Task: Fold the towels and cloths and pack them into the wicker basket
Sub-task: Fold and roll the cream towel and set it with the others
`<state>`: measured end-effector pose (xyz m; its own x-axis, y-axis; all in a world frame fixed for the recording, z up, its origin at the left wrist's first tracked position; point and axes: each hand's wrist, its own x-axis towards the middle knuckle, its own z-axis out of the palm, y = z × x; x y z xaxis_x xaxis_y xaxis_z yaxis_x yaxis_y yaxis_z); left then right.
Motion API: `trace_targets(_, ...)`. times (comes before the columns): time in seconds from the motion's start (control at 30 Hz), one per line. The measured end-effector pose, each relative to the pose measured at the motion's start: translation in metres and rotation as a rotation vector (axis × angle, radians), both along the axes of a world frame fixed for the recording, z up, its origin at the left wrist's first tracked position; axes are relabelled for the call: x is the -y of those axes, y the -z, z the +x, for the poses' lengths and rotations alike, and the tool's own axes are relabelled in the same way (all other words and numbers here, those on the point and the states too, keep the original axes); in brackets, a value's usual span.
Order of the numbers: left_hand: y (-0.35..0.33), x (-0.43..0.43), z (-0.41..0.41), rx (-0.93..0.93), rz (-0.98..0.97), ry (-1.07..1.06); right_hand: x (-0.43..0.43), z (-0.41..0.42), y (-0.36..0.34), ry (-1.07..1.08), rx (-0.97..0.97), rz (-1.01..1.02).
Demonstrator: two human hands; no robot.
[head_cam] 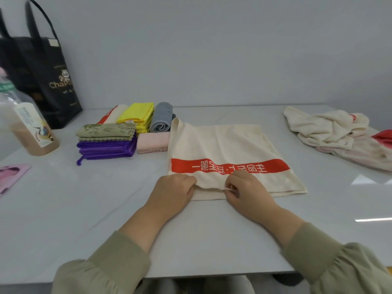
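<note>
A cream towel with a red printed band lies spread on the white table in front of me. My left hand grips its near edge at the left, fingers curled under the cloth. My right hand pinches the same near edge a little to the right. To the left sit folded cloths: a green one on a purple stack, a yellow one, a rolled grey one, a pink one and a cream-and-red one. No wicker basket is in view.
A heap of unfolded cream and pink towels lies at the right. A black tote bag stands at the back left beside a plastic bottle. A pink flat item lies at the left edge.
</note>
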<state>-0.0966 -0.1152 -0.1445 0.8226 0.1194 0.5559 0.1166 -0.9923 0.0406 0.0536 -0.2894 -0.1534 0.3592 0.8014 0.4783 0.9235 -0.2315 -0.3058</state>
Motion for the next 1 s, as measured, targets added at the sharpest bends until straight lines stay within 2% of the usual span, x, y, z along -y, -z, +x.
trace_targets(0.1,-0.005,0.001,-0.003,0.147,0.072,0.066,-0.002,0.002,0.001,0.002,0.004,0.001)
trace_targets(0.17,-0.007,0.002,-0.006,0.174,0.161,0.137,-0.003,0.002,0.002,0.003,-0.001,0.0)
trace_targets(0.3,0.002,-0.002,-0.013,0.029,0.279,0.179,-0.005,0.006,0.004,0.005,-0.031,-0.001)
trace_targets(0.47,0.005,-0.003,-0.018,-0.05,0.173,0.112,0.001,0.003,0.002,-0.019,-0.018,0.018)
trace_targets(0.6,0.006,-0.004,-0.019,-0.063,0.16,0.099,0.005,-0.005,-0.008,-0.102,0.14,0.143)
trace_targets(0.7,0.008,-0.005,-0.019,-0.049,0.149,0.088,0.009,-0.007,-0.007,-0.179,0.216,0.092)
trace_targets(0.83,0.006,-0.005,-0.02,-0.04,0.135,0.077,0.016,-0.006,-0.002,-0.143,0.112,-0.03)
trace_targets(1.0,-0.011,0.008,-0.006,-0.076,0.064,-0.09,0.019,-0.01,-0.004,-0.127,0.025,-0.009)
